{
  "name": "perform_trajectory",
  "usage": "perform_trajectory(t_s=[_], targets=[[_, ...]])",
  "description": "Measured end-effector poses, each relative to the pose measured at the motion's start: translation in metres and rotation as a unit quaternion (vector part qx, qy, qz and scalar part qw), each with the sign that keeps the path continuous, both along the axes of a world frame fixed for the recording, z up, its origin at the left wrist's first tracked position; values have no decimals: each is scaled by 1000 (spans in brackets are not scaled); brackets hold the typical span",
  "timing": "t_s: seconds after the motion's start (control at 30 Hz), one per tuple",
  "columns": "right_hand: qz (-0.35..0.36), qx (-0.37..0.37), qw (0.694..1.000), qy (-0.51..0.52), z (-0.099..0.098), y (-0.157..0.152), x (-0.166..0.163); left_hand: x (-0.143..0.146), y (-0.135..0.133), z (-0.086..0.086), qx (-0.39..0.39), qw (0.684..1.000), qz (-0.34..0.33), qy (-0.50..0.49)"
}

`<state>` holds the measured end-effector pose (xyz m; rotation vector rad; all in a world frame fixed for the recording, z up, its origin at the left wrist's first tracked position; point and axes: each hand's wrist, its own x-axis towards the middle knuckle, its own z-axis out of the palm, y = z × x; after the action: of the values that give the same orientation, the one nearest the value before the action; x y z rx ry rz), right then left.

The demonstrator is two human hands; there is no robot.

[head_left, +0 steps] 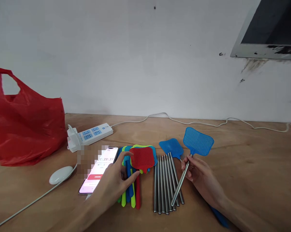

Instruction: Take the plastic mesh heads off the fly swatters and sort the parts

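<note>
My right hand (200, 174) grips a blue fly swatter (198, 141) by its metal rod just below the head, with the rod slanting down to the left. Under that rod, several metal rods (163, 183) lie side by side on the table, and a second blue fly swatter (171, 147) rests flat behind them. My left hand (118, 180) reaches over a pile of plastic fly swatters in red, green, yellow and blue. Its thumb and fingers are apart, beside the top red fly swatter (142, 158); whether the fingertips touch it I cannot tell.
A lit phone (99, 170) lies left of the pile, near a white power strip (94, 135) and a white mouse-shaped object (60, 175) with a cable. A red plastic bag (26, 125) stands far left. Part of a blue object (219, 216) shows beneath my right forearm.
</note>
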<state>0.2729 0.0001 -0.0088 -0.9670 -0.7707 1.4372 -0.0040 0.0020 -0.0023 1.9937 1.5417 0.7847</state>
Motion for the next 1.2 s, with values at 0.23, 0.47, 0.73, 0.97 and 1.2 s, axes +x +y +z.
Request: perform_trajectory(t_s=[0.23, 0.47, 0.73, 0.97, 1.2], targets=[[-3, -13, 1000, -6, 2, -1, 0, -1, 1, -3, 10, 999, -11, 39], [2, -11, 1000, -19, 4, -1, -1, -2, -1, -3, 24, 995, -20, 96], [41, 2, 999, -8, 4, -1, -1, 0, -5, 7, 96, 990, -58, 80], [131, 2, 991, 19, 4, -4, 1, -4, -5, 3, 146, 987, -61, 13], [248, -47, 962, 105, 7, -5, 7, -3, -8, 9, 205, 977, -56, -1]])
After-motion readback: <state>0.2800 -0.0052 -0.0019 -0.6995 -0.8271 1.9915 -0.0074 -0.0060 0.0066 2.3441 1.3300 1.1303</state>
